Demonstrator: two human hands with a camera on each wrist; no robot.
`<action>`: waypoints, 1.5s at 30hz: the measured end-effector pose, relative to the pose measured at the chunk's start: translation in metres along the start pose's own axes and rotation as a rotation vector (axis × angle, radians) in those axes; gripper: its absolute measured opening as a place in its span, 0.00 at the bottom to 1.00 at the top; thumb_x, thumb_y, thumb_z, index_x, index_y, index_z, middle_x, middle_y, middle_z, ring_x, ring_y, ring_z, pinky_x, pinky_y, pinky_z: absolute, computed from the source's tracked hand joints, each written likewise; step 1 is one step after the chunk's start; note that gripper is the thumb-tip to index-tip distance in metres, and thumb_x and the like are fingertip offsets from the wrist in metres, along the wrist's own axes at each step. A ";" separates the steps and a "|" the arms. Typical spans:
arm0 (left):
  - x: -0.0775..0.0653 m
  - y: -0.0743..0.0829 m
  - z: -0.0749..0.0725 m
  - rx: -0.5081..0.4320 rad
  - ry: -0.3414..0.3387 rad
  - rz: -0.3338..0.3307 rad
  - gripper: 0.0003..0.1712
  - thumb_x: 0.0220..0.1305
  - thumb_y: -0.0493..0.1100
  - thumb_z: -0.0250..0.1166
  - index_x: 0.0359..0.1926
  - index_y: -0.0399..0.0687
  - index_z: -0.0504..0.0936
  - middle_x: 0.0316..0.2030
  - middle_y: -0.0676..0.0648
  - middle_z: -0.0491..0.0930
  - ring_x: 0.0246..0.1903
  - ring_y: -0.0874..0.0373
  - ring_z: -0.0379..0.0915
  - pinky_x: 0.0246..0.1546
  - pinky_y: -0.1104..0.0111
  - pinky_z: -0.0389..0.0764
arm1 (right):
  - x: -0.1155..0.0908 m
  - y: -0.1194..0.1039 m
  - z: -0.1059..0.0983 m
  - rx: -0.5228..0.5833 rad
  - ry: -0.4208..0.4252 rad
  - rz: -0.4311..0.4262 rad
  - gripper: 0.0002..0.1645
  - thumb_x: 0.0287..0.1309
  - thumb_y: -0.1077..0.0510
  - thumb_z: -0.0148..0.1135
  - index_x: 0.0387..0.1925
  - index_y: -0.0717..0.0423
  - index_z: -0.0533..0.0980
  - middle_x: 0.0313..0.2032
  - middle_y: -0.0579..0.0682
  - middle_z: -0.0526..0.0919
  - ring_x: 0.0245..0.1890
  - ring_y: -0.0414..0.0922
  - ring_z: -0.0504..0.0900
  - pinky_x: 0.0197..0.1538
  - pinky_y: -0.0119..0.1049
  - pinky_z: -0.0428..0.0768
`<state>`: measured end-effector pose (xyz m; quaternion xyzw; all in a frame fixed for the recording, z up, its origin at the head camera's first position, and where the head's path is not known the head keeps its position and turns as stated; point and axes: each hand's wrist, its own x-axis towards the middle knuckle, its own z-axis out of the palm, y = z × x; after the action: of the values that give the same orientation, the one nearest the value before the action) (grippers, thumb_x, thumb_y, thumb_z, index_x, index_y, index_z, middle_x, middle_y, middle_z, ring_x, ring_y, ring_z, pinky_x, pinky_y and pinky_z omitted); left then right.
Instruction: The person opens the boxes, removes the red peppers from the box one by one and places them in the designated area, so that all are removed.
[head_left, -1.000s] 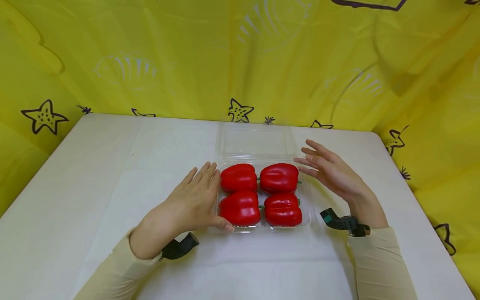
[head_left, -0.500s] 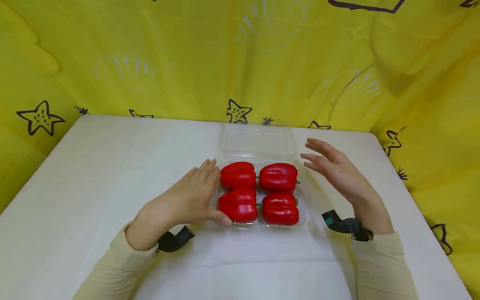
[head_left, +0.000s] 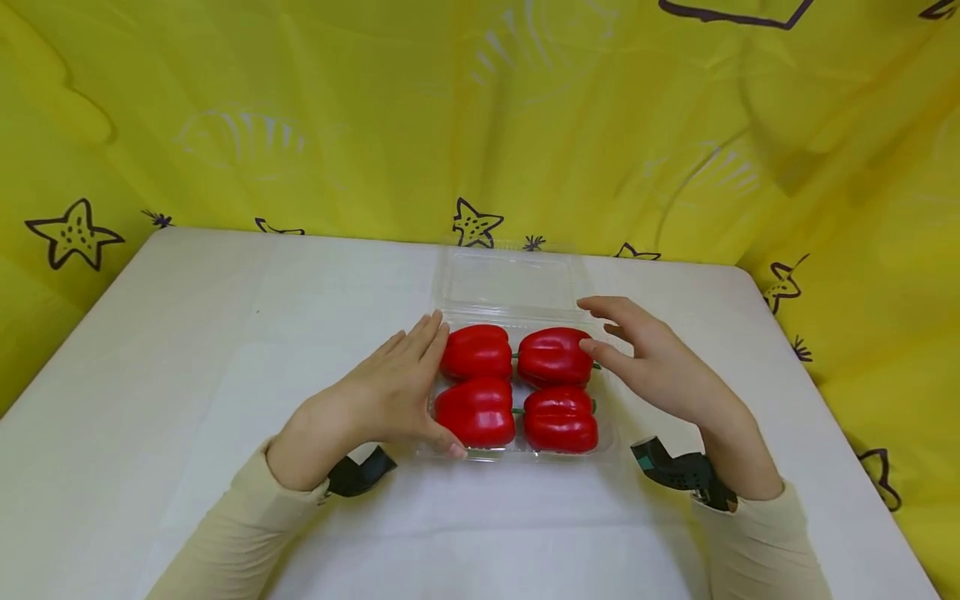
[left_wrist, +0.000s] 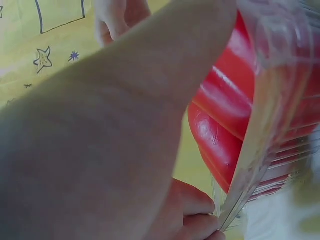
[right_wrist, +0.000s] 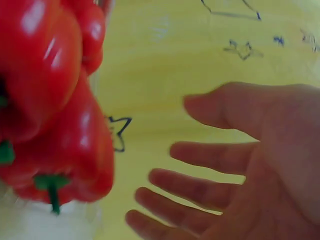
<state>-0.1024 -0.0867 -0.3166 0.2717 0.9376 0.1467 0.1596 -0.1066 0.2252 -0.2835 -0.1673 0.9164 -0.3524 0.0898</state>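
Observation:
Several red bell peppers (head_left: 476,412) lie in two rows in a clear plastic clamshell box (head_left: 609,437), whose lid (head_left: 510,279) is folded back behind it. My left hand (head_left: 397,387) lies along the box's left side with straight fingers, the thumb at the front left corner. In the left wrist view its fingertips are right at the rim of the box (left_wrist: 257,155). My right hand (head_left: 660,367) hovers at the right, its fingers spread and relaxed. Its thumb overlaps the far right pepper (head_left: 551,357) in the head view. Nothing is between its fingers in the right wrist view.
The box stands on a white-covered table (head_left: 187,375). A yellow curtain (head_left: 360,108) with sea-creature drawings hangs behind and beside the table. Each wrist wears a black camera band, such as the right one (head_left: 678,468).
My right hand has come left, nearer the box, and its thumb now overlaps the far right pepper. My left hand stays at the box's left side. The peppers keep their places.

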 end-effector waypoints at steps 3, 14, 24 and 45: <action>0.000 0.002 0.001 0.010 -0.002 -0.014 0.79 0.39 0.74 0.75 0.78 0.35 0.43 0.79 0.38 0.39 0.79 0.43 0.33 0.78 0.48 0.46 | 0.000 -0.009 0.003 -0.103 -0.012 -0.033 0.32 0.70 0.52 0.57 0.71 0.54 0.63 0.69 0.56 0.66 0.68 0.62 0.66 0.66 0.64 0.70; -0.002 0.007 0.004 0.016 -0.008 0.005 0.77 0.42 0.74 0.73 0.77 0.34 0.44 0.79 0.37 0.40 0.79 0.42 0.35 0.77 0.48 0.50 | 0.007 -0.011 0.017 -0.303 -0.041 -0.104 0.30 0.65 0.58 0.62 0.65 0.65 0.68 0.63 0.61 0.73 0.62 0.59 0.74 0.63 0.57 0.76; 0.000 0.011 0.005 0.018 0.005 -0.035 0.79 0.39 0.73 0.74 0.77 0.34 0.43 0.79 0.37 0.39 0.79 0.42 0.34 0.77 0.49 0.49 | 0.013 0.000 0.029 -0.344 -0.049 -0.174 0.33 0.58 0.64 0.67 0.64 0.66 0.69 0.61 0.62 0.74 0.60 0.59 0.75 0.59 0.54 0.80; -0.001 0.010 0.005 0.012 0.021 -0.040 0.80 0.37 0.73 0.76 0.77 0.33 0.45 0.79 0.36 0.40 0.79 0.41 0.35 0.77 0.49 0.50 | 0.023 0.004 0.027 -0.330 -0.019 -0.140 0.38 0.52 0.59 0.75 0.63 0.66 0.72 0.57 0.61 0.78 0.55 0.57 0.77 0.50 0.50 0.85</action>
<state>-0.0953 -0.0779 -0.3168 0.2525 0.9453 0.1407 0.1511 -0.1213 0.2034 -0.3072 -0.2465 0.9470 -0.2011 0.0450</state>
